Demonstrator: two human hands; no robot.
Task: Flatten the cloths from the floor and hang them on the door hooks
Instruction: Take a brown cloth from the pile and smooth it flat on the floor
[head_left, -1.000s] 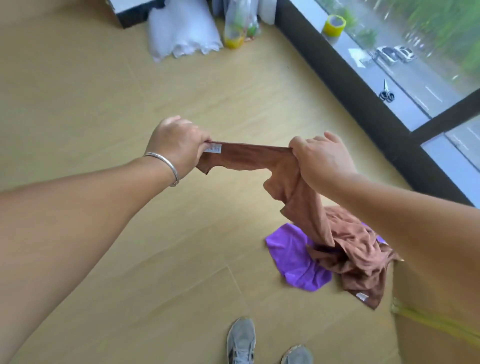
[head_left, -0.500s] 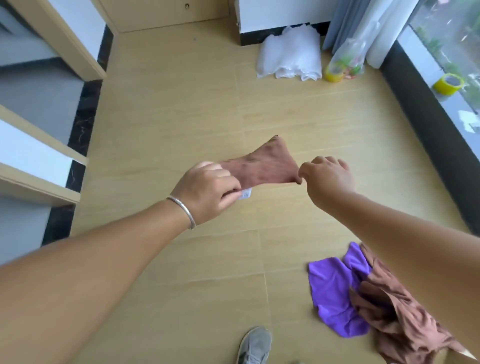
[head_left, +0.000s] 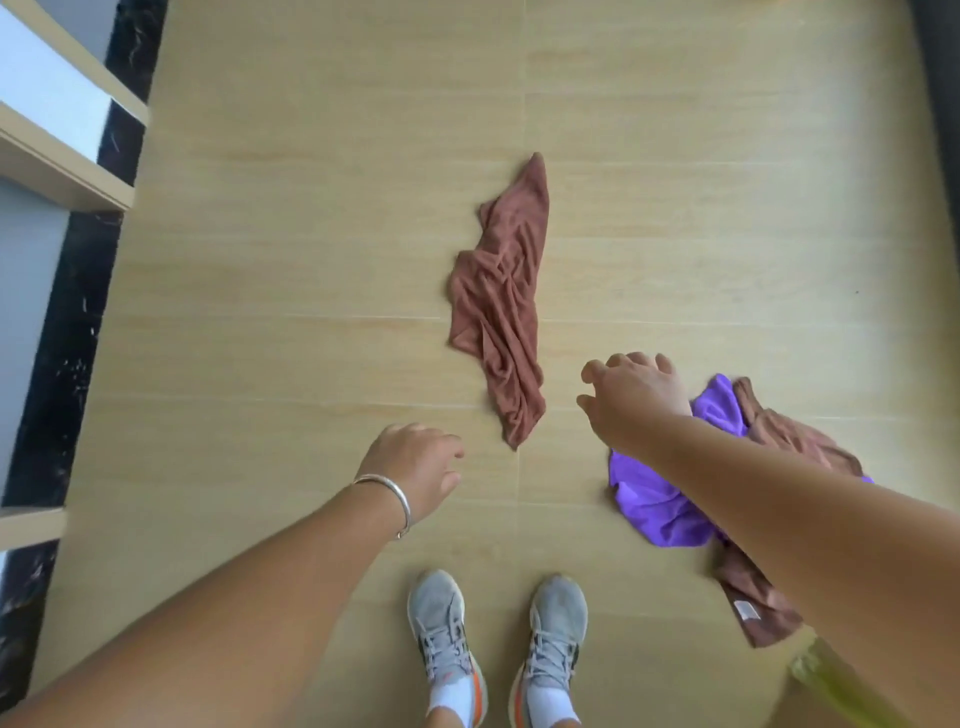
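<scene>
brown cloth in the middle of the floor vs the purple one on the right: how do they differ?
The long brown crumpled cloth lies alone on the wooden floor, stretched in a narrow strip; the purple crumpled cloth is bunched in a heap, touching a second brown cloth. The brown one is fully visible; the right forearm crosses the purple one. Both are wrinkled, not flattened, and in neither hand.

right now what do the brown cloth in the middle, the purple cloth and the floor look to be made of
Brown cloth: thin soft fabric, matte, perhaps a knit; it lies in many fine creases.
Purple cloth: smoother fabric with a slight sheen, possibly synthetic; its folds are broader.
Floor: pale wood-look planks or tiles, satin finish; faint grain and straight seams show, but real wood or not is unclear.
</scene>
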